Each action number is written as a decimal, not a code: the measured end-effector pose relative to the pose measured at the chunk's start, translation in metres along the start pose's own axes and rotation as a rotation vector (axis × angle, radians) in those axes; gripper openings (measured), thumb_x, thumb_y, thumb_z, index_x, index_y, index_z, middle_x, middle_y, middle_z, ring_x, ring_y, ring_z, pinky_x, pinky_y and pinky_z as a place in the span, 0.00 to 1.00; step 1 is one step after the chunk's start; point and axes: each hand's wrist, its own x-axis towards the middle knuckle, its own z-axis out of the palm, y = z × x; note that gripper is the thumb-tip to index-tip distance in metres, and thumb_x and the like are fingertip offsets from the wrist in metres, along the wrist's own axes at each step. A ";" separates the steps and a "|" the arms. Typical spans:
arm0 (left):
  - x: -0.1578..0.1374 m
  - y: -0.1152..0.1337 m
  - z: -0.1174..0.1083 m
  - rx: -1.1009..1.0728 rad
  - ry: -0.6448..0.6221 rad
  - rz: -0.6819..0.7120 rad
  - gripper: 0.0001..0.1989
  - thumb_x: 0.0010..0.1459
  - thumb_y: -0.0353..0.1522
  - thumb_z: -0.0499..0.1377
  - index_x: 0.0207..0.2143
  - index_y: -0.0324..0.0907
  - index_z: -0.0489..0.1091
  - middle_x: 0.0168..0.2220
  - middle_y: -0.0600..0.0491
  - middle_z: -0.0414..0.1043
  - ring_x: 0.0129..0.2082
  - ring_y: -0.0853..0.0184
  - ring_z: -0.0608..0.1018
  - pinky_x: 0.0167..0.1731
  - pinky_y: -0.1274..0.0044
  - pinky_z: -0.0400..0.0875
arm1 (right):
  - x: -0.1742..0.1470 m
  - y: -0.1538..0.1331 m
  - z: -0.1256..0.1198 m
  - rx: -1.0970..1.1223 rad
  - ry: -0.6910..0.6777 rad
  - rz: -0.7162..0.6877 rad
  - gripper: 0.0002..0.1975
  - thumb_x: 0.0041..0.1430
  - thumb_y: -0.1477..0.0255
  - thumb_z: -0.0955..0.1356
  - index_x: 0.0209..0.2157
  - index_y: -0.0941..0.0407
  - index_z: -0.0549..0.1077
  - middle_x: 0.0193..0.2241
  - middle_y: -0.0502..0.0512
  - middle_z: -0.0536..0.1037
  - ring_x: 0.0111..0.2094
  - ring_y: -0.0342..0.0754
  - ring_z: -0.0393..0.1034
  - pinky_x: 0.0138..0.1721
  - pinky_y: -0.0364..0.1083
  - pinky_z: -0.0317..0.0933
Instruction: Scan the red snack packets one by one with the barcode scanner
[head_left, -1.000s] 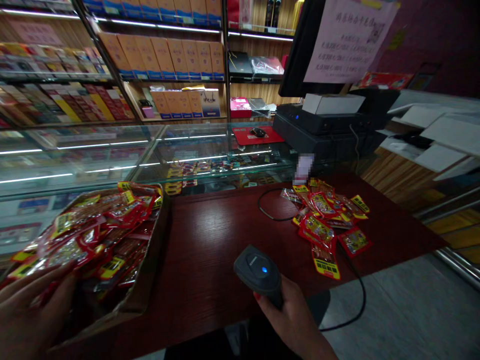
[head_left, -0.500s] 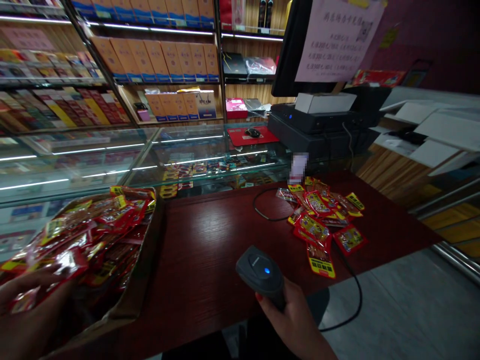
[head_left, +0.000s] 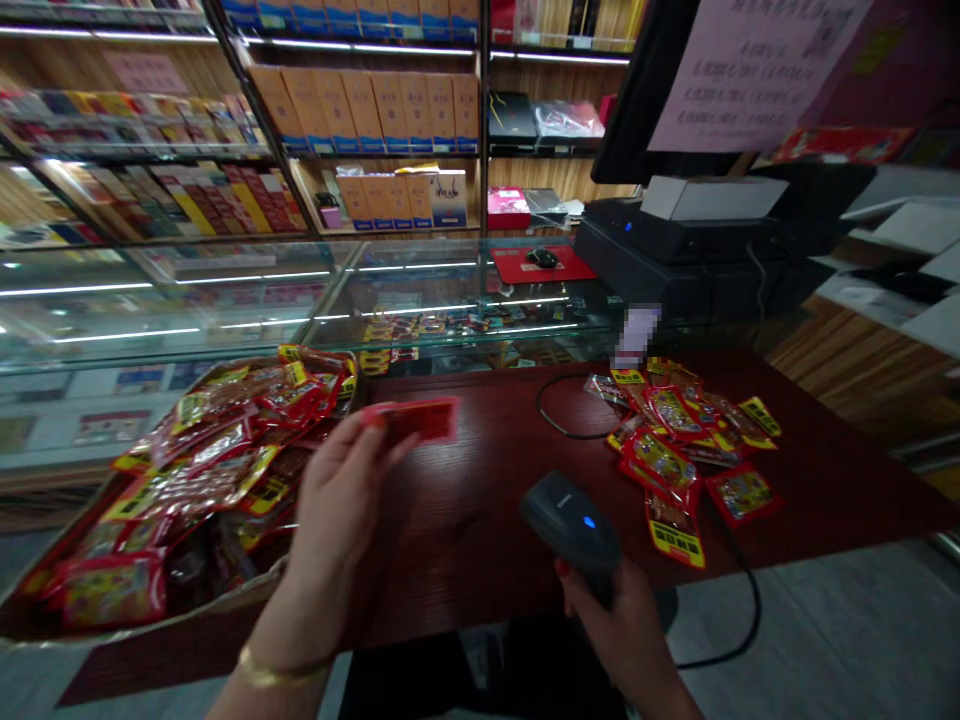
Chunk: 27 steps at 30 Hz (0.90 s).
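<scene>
Between the thumb and fingers of my left hand is a small red snack packet, raised above the table and blurred by motion. My right hand grips the handle of a dark barcode scanner with a blue light on top. The scanner's head points left and away from me, apart from the packet. Left of my left arm stands an open cardboard box heaped with red and yellow snack packets. On the right of the table lies a loose pile of similar packets.
The dark red wooden table meets a glass display counter. A black cable hangs by the right edge. Behind stand a monitor, a mouse on a red mat, and shelves of boxes.
My left hand has come up out of the box and moved right over the table with a packet. The scanner stays in my right hand. The view has shifted left.
</scene>
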 end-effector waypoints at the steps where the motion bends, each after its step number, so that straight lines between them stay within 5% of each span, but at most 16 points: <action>1: 0.005 -0.011 0.007 -0.031 -0.049 -0.091 0.12 0.52 0.33 0.70 0.39 0.40 0.79 0.41 0.51 0.80 0.44 0.63 0.81 0.49 0.68 0.81 | 0.000 0.002 -0.001 -0.019 0.011 0.004 0.20 0.62 0.53 0.71 0.25 0.53 0.75 0.16 0.51 0.75 0.20 0.49 0.72 0.26 0.44 0.68; 5: 0.037 -0.066 0.035 -0.100 -0.233 -0.391 0.16 0.41 0.22 0.68 0.37 0.38 0.80 0.40 0.48 0.82 0.41 0.65 0.83 0.53 0.70 0.78 | 0.000 0.008 -0.004 -0.041 0.029 0.014 0.22 0.62 0.51 0.71 0.24 0.53 0.74 0.16 0.51 0.75 0.19 0.48 0.71 0.25 0.43 0.67; 9: 0.049 -0.099 0.033 0.106 -0.244 -0.242 0.09 0.42 0.25 0.66 0.29 0.40 0.81 0.48 0.44 0.82 0.50 0.57 0.82 0.56 0.66 0.74 | 0.001 0.008 -0.002 -0.022 0.056 0.063 0.24 0.61 0.48 0.71 0.24 0.54 0.75 0.16 0.50 0.75 0.18 0.48 0.71 0.22 0.43 0.66; 12: 0.050 -0.103 0.020 0.333 -0.304 -0.108 0.10 0.43 0.25 0.62 0.27 0.43 0.82 0.48 0.46 0.83 0.52 0.55 0.81 0.54 0.67 0.75 | 0.003 0.007 0.002 -0.016 0.070 0.081 0.24 0.60 0.47 0.71 0.24 0.53 0.74 0.17 0.51 0.76 0.20 0.49 0.72 0.24 0.44 0.67; 15: 0.052 -0.099 0.012 0.430 -0.339 -0.219 0.14 0.45 0.24 0.59 0.30 0.43 0.84 0.34 0.50 0.84 0.36 0.59 0.83 0.41 0.70 0.78 | 0.006 0.005 0.006 -0.027 0.029 0.063 0.24 0.61 0.48 0.70 0.25 0.53 0.75 0.18 0.51 0.76 0.21 0.49 0.72 0.26 0.44 0.67; 20: 0.056 -0.097 0.010 0.319 -0.342 -0.329 0.12 0.52 0.30 0.62 0.38 0.41 0.84 0.34 0.48 0.84 0.32 0.62 0.82 0.33 0.75 0.76 | 0.008 0.003 0.007 -0.047 -0.047 0.050 0.23 0.62 0.49 0.70 0.23 0.52 0.72 0.18 0.51 0.76 0.20 0.49 0.72 0.26 0.44 0.67; 24: 0.052 -0.107 0.013 0.154 -0.282 -0.325 0.31 0.46 0.23 0.67 0.55 0.45 0.77 0.40 0.52 0.84 0.31 0.67 0.81 0.31 0.80 0.75 | 0.008 0.001 0.009 -0.070 -0.062 0.058 0.23 0.62 0.49 0.70 0.23 0.51 0.72 0.17 0.51 0.76 0.20 0.50 0.72 0.26 0.45 0.67; 27: 0.047 -0.115 0.017 0.063 -0.239 -0.374 0.30 0.44 0.21 0.68 0.53 0.41 0.77 0.39 0.51 0.84 0.31 0.68 0.81 0.32 0.80 0.75 | 0.008 0.000 0.011 -0.064 -0.048 0.068 0.22 0.62 0.49 0.70 0.26 0.52 0.73 0.18 0.51 0.76 0.21 0.50 0.73 0.27 0.45 0.68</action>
